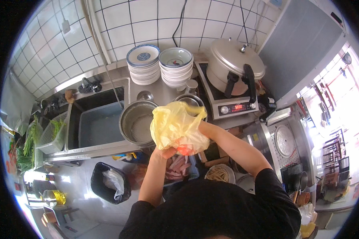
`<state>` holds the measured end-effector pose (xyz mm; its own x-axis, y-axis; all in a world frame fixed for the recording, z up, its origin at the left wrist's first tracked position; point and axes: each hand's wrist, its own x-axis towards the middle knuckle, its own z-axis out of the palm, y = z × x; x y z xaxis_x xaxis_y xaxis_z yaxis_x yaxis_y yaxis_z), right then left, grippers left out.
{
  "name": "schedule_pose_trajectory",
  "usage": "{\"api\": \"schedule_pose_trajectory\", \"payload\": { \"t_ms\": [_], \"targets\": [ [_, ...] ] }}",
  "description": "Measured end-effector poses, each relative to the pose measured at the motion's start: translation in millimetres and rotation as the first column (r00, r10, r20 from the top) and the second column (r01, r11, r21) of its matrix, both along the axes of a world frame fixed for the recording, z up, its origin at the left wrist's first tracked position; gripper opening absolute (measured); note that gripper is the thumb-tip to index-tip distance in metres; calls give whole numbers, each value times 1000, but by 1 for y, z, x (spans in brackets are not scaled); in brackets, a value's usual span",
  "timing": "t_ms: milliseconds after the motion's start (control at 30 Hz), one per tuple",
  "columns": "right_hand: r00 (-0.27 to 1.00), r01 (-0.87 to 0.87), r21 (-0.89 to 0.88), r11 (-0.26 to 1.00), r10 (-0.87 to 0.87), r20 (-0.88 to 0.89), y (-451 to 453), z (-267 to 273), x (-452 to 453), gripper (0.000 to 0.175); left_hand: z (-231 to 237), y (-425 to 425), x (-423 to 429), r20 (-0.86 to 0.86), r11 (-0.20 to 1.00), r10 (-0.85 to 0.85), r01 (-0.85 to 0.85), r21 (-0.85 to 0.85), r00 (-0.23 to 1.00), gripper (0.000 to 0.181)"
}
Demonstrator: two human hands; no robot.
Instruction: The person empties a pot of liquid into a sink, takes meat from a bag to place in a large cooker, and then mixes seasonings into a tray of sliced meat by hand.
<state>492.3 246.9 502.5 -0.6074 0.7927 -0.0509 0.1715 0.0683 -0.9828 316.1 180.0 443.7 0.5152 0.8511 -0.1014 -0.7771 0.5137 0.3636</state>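
Note:
A thin yellow plastic bag point(176, 124) is held up in front of me, above the counter's front edge. Something red and pinkish point(185, 148) shows through the film low in the bag; I cannot tell what it is. My left hand point(167, 152) grips the bag's lower left part, with its fingertips partly covered. On the other side, my right hand point(204, 129) holds the bag at the right, its fingers hidden by the plastic. Behind the bag stand a perforated metal pot point(137, 122) and a round steel container point(194, 99), both partly covered.
Stacked plates point(143, 64) and bowls point(176, 65) stand by the tiled wall. At right, a large pressure cooker point(234, 64) sits on an induction cooker point(224, 110). A sink point(100, 119) lies left. Below are a black-lined bin point(97, 182), meat pieces point(178, 167) and a noodle-like tub point(217, 174).

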Motion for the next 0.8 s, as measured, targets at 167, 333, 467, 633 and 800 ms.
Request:
{"api": "schedule_pose_trajectory", "payload": {
  "t_ms": [167, 333, 467, 633, 800],
  "targets": [
    [999, -4, -30, 1000, 5, 42, -7, 10, 8, 32, 3, -1, 3, 23, 996, -90, 90, 24, 996, 44],
    [995, 11, -9, 1000, -10, 100, -7, 16, 10, 32, -5, 12, 10, 154, 986, -144, 129, 102, 978, 44],
    [945, 99, 289, 952, -181, 272, -3, 41, 12, 33, -5, 14, 20, 49, 999, -24, 26, -43, 999, 41],
    [931, -14, 581, 814, -201, 304, -64, 79, -49, 25, 43, 31, 59, -98, 997, 35, -29, 65, 995, 40],
    [834, -403, 794, 454, -175, 523, -107, 59, -34, 52, 82, 55, 70, 175, 982, 54, -84, 169, 983, 40]
  ]
}}
